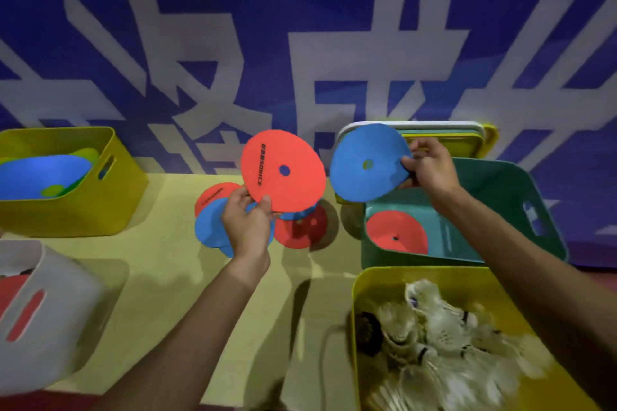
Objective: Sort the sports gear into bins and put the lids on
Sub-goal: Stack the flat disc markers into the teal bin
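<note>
My left hand [245,223] pinches the lower edge of a red flat disc [283,170] with a centre hole, held up over a loose pile of red and blue discs [300,227] on the yellow table [160,264]. My right hand [430,167] grips the right edge of a blue disc [364,163], raised above the green bin [507,197]. Inside that bin lies one red disc [395,232]. A stack of lids [444,133] leans against the wall behind the green bin.
A yellow bin [83,197] at the back left holds blue and green discs. A white bin [50,307] with red contents stands at the front left. The yellow bin [367,280] at the front right is full of shuttlecocks [444,344]. A blue banner wall closes the back.
</note>
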Demonstrator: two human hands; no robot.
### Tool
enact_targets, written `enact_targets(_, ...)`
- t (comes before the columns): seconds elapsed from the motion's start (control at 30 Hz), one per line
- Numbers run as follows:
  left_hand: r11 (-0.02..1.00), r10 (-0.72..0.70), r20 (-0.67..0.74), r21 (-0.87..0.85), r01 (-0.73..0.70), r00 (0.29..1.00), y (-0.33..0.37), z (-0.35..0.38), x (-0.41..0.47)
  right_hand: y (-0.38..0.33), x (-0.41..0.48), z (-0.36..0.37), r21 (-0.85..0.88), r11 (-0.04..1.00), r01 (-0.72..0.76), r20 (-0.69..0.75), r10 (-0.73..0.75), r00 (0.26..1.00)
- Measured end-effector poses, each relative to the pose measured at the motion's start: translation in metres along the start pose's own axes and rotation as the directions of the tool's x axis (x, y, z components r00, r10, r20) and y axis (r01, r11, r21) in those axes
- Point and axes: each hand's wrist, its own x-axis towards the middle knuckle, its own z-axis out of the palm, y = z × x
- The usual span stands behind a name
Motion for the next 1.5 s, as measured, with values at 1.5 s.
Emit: enact_targets(1.5, 0.976, -0.178, 0.331, 0.177, 0.124, 0.927, -0.005, 0.096, -0.072, 0.036, -0.008, -0.067, 0.007, 0.972, -0.234, 0.354, 0.216, 0.910)
